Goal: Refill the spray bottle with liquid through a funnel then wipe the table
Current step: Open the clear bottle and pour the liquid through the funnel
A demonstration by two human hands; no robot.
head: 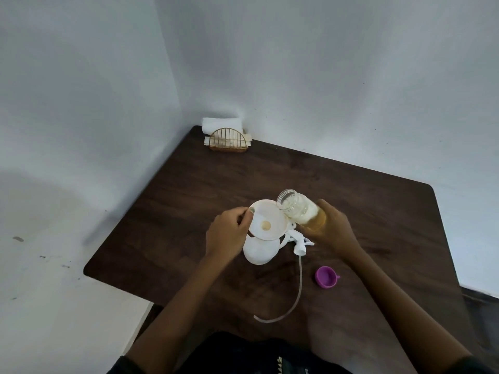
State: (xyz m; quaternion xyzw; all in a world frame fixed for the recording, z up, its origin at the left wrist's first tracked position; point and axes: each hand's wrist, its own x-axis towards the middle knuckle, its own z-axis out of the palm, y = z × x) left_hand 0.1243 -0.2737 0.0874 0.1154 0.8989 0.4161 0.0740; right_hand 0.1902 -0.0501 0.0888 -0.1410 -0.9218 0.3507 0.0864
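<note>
Two hands work over a dark wooden desk (pixel 189 190) set into a corner of pale walls. Near the desk's front middle stands a white bottle (pixel 259 251), and a white funnel (pixel 268 222) sits in its neck, tilted a little toward the camera, with a spot of yellowish liquid at its throat. The left hand (pixel 226 236) pinches the funnel's left rim, fingers curled around the edge. The right hand (pixel 333 229) grips a clear jar (pixel 301 210) by its base, tipped over sideways with its open mouth just above the funnel's right rim; amber liquid lies in the jar's lower part. At the far corner, a gold wire holder (pixel 229 140) keeps white napkins (pixel 222 125) upright. Just right of the bottle, the white spray head (pixel 298 242) lies on the desk, its thin tube (pixel 295 292) curving toward the front edge. A small purple cap (pixel 326 276) rests open side up, right of the tube.
</note>
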